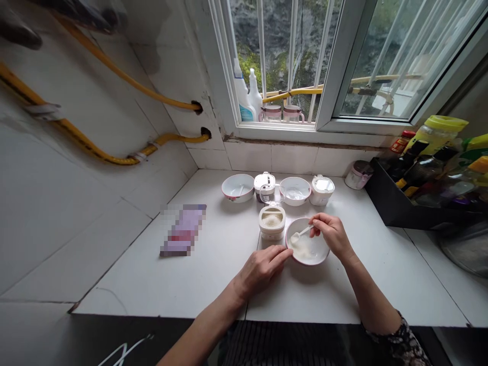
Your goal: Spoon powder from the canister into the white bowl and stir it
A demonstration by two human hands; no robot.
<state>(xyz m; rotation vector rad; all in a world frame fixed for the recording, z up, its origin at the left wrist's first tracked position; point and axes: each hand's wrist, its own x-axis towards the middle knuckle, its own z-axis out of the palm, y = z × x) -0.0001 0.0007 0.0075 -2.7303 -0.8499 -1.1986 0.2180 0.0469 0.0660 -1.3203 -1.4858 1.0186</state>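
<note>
My right hand (331, 235) pinches the handle of a small white spoon (301, 234), whose bowl is inside a white bowl (314, 254) at its left side. A pale, fine-grained substance (301, 249) lies on that bowl's bottom. My left hand (265, 264) rests on the counter with its fingers close together, fingertips touching the bowl's left rim; whether anything is under the palm is hidden. Just left of the bowl, an open cream container (272, 231) holds a similar pale substance.
Behind stand two white bowls (238, 188) (295, 191), a white lidded jar (265, 184) and another lidded container (322, 190). A blurred purple packet (186, 229) lies left on the white counter (152, 284). At right, a black box (404, 206) holds several bottles, beside a small jar (359, 175).
</note>
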